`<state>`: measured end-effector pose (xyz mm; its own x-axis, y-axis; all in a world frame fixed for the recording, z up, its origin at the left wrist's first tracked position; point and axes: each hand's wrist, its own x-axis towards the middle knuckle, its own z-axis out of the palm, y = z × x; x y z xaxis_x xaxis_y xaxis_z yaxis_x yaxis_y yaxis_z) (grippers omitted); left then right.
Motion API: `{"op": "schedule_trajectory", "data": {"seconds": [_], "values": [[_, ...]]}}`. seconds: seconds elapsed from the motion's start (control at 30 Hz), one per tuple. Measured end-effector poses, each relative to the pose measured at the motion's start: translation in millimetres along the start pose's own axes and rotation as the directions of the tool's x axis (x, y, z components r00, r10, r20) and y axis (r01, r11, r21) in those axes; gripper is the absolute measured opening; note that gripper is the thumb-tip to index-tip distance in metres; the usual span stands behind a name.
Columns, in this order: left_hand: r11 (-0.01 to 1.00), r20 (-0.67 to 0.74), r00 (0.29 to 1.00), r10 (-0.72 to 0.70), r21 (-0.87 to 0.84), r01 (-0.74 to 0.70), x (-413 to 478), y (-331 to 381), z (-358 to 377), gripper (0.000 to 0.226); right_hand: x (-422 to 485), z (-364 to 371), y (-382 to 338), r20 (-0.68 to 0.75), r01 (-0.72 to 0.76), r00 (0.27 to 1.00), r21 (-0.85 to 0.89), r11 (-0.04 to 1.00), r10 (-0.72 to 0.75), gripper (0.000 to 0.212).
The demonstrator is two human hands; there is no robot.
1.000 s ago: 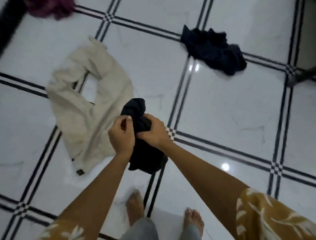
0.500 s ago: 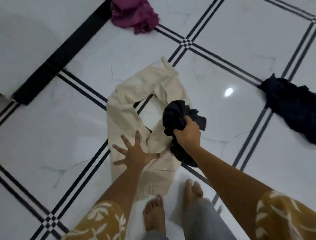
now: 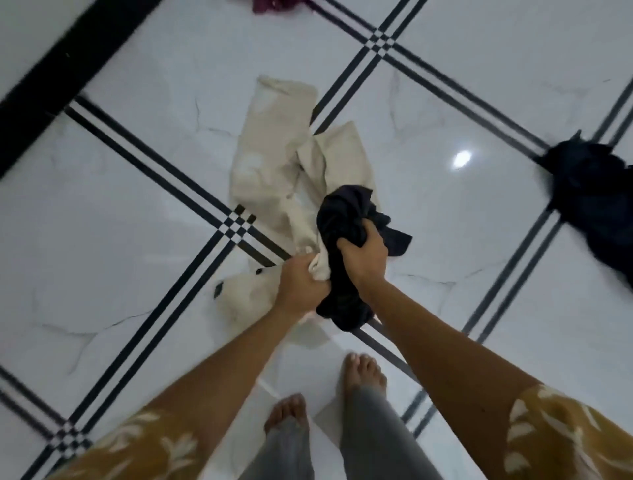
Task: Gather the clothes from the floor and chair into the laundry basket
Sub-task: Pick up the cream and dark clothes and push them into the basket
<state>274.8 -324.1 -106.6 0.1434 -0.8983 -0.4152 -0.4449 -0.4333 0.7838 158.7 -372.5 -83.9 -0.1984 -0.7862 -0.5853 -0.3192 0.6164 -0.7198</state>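
My right hand [image 3: 364,257] is closed on a bunched black garment [image 3: 346,219] held above the floor. Beside it, my left hand [image 3: 299,286] grips the near end of the cream trousers [image 3: 270,164], whose legs still trail across the white tiles ahead of me. Another dark navy garment [image 3: 596,192] lies crumpled on the floor at the right edge. A maroon cloth [image 3: 274,4] shows at the top edge, mostly cut off. No laundry basket or chair is in view.
Glossy white floor tiles [image 3: 120,240] carry thin black double lines. A wide black band [image 3: 68,58] runs diagonally at the upper left. My bare feet [image 3: 363,373] stand just below the trousers.
My left hand, open and spread over the cream trousers half a second ago, has closed on their near end and lifted it. The right hand keeps the black garment. The view has swung.
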Motion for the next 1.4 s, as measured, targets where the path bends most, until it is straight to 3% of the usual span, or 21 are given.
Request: {"op": "schedule_trajectory", "data": {"seconds": [0.07,0.33,0.43,0.5,0.57,0.63,0.73,0.8,0.9,0.97,1.07,1.13,1.2,1.4], "values": [[0.994,0.045,0.993,0.106,0.035,-0.107,1,75,-32,0.021,-20,-46,-50,0.017,0.062,0.998,0.065,0.996,-0.064,0.032],[0.943,0.189,0.931,0.313,0.055,-0.329,-20,466,-142,0.076,-117,-287,-324,0.126,0.329,0.931,0.111,0.938,-0.342,0.035],[0.937,0.189,0.922,0.337,0.031,-0.348,-29,587,-165,0.060,-142,-361,-414,0.208,0.386,0.892,0.116,0.915,-0.402,0.056],[0.931,0.175,0.916,0.360,0.002,-0.366,-34,655,-176,0.041,-145,-392,-456,0.225,0.474,0.859,-0.010,0.880,-0.460,0.086],[0.927,0.175,0.912,0.372,-0.020,-0.374,-28,720,-178,0.038,-139,-418,-496,0.181,0.529,0.848,-0.234,0.816,-0.499,0.125],[0.931,0.159,0.917,0.365,-0.038,-0.364,-11,771,-173,0.047,-129,-439,-530,0.058,0.529,0.840,-0.309,0.790,-0.540,0.138],[0.932,0.193,0.912,0.361,-0.098,-0.348,22,834,-155,0.058,-103,-473,-570,-0.172,0.576,0.774,-0.207,0.791,-0.609,0.098],[0.939,0.252,0.905,0.343,-0.126,-0.321,47,883,-137,0.056,-74,-512,-596,-0.239,0.552,0.777,-0.186,0.813,-0.582,0.076],[0.936,0.412,0.849,0.332,-0.255,-0.243,103,966,-96,0.042,-12,-593,-638,-0.319,0.464,0.806,-0.183,0.867,-0.499,0.065],[0.943,0.460,0.834,0.306,-0.269,-0.198,141,1026,-62,0.046,26,-643,-663,-0.397,0.428,0.790,-0.187,0.884,-0.467,0.060],[0.904,0.308,0.858,0.411,-0.016,-0.427,197,1109,1,0.039,82,-713,-684,-0.483,0.404,0.764,-0.161,0.901,-0.429,0.048],[0.816,0.211,0.805,0.555,0.049,-0.575,241,1170,53,0.031,135,-775,-698,-0.564,0.387,0.740,-0.090,0.918,-0.367,0.036],[0.749,0.213,0.753,0.622,0.116,-0.652,281,1217,95,0.029,179,-828,-716,-0.607,0.393,0.725,-0.023,0.919,-0.325,0.030],[0.806,0.153,0.810,0.566,0.107,-0.583,407,1340,202,0.034,307,-978,-775,-0.642,0.386,0.696,-0.043,0.922,-0.321,0.039]]}}
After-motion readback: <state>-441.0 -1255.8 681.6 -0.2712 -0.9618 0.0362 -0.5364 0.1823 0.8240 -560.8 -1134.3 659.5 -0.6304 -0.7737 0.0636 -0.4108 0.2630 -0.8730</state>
